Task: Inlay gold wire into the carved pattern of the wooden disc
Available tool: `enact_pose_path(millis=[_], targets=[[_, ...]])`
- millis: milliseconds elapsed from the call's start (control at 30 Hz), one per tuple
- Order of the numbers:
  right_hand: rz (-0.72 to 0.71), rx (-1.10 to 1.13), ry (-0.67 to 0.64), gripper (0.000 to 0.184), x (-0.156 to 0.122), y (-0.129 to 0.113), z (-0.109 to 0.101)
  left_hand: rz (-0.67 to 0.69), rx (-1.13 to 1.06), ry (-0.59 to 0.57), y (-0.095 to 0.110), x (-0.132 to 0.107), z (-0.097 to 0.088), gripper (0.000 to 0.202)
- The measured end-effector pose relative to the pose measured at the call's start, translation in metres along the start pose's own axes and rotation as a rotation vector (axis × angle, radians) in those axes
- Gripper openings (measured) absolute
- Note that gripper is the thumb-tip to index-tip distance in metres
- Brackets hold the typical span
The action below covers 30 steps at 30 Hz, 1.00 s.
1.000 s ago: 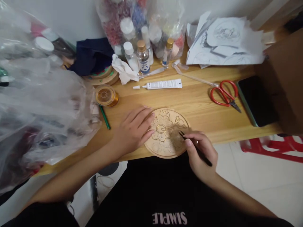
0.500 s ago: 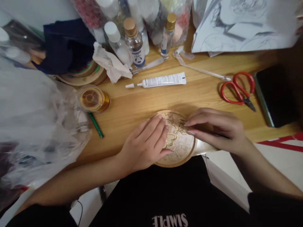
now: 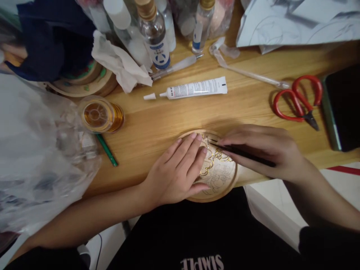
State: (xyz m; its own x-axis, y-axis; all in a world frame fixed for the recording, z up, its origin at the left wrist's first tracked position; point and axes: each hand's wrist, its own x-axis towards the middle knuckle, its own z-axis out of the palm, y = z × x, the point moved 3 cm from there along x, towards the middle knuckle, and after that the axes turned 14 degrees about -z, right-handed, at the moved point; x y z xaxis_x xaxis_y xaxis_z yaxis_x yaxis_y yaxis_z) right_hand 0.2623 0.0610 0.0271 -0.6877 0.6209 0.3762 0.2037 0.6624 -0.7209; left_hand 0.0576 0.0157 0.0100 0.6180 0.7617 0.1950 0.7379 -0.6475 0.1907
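Observation:
A round wooden plaque (image 3: 225, 182) lies at the table's front edge, with a drawn pattern partly outlined in gold wire (image 3: 207, 169). My left hand (image 3: 176, 168) rests flat on its left side, fingers stretched out, covering part of the pattern. In my right hand (image 3: 264, 148) is a pair of dark tweezers (image 3: 244, 153), held between thumb and fingers. The tweezer tips point left over the upper part of the plaque, close to my left fingertips. Whether the tips grip any wire is too small to tell.
Behind the plaque lies a white glue tube (image 3: 197, 88) with its cap (image 3: 149, 96) off. A spool of gold wire (image 3: 102, 114) and a green pencil (image 3: 107, 150) are at left. Red-handled scissors (image 3: 298, 99) and a phone (image 3: 343, 108) lie right. Bottles (image 3: 159, 41) stand at the back.
The camera view has shifted closer to the table. The tweezer tips have moved slightly left and up on the plaque, nearer my left fingers. My left hand stays flat on it.

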Motion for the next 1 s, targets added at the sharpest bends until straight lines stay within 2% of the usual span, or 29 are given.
enact_pose_path(millis=[367, 1000], targets=[[-0.095, -0.052, -0.089, 0.022, 0.008, 0.004, -0.003, -0.006, -0.015, -0.054, 0.000, 0.000, 0.001, 0.068], [-0.073, -0.025, -0.107, 0.028, 0.015, 0.013, -0.008, -0.015, 0.004, -0.064, 0.000, 0.000, 0.002, 0.071]])
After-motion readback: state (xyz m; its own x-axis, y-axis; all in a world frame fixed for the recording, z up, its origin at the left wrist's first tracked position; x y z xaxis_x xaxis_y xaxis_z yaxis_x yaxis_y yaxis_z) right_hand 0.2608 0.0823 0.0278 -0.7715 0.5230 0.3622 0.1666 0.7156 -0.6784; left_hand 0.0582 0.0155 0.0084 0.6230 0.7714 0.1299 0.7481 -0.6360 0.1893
